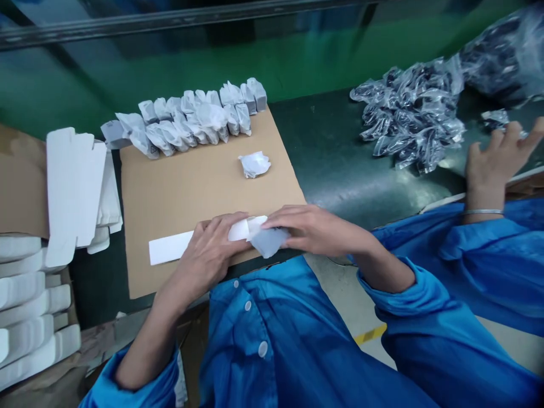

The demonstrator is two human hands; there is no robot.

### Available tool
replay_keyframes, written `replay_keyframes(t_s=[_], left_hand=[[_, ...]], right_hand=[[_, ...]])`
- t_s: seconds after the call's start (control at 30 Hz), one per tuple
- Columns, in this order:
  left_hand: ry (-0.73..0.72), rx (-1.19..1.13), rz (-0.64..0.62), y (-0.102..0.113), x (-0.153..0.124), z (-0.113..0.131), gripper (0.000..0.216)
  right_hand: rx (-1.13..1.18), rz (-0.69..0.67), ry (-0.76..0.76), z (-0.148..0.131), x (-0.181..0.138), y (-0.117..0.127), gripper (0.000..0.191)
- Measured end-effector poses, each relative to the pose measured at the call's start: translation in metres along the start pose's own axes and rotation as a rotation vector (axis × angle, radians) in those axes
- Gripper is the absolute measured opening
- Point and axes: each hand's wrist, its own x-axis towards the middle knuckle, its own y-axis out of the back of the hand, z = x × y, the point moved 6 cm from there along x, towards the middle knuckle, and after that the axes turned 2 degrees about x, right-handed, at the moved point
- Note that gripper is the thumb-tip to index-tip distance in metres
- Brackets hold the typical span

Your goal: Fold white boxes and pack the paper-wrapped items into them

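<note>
My left hand [212, 249] is closed round the open end of a long white carton [168, 247] that lies flat on a brown cardboard sheet [191, 187]. My right hand [310, 226] pinches a small white wrapped packet [267, 241] at that open end. A single crumpled white packet [254, 164] lies in the middle of the sheet. Along its far edge stands a row of several wrapped white packets [191, 119].
Flat white carton blanks [72, 187] are stacked at the left, with more [29, 317] below them. A heap of clear bags with dark parts [412, 113] lies at the far right. Another person's hand [495, 164] with a bracelet rests near it, blue sleeve [488, 255] below.
</note>
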Motion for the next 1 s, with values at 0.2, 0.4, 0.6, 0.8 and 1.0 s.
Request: replay_keyframes(t_s=[0.2,0.4,0.6,0.8,1.0], left_hand=[[-0.051,-0.054,0.025,0.002,-0.005,0.0,0.049],[0.002,0.061,0.104,0.002,-0.004,0.001,0.052],[0.019,0.051,0.222,0.0,-0.008,0.002,0.046],[0.042,0.099,0.424,0.01,-0.006,0.016,0.029],[0.453,0.185,0.64,0.059,-0.051,-0.051,0.039]], right_hand=[[-0.182,0.011,-0.03,0.003,0.022,-0.023,0.032],[-0.305,0.332,-0.112,-0.016,0.016,-0.062,0.041],[0.328,0.62,-0.281,-0.011,0.013,-0.071,0.049],[0.756,0.597,-0.306,-0.006,0.047,-0.069,0.05],[0.381,0.811,-0.347,0.056,0.02,0.052,0.046]])
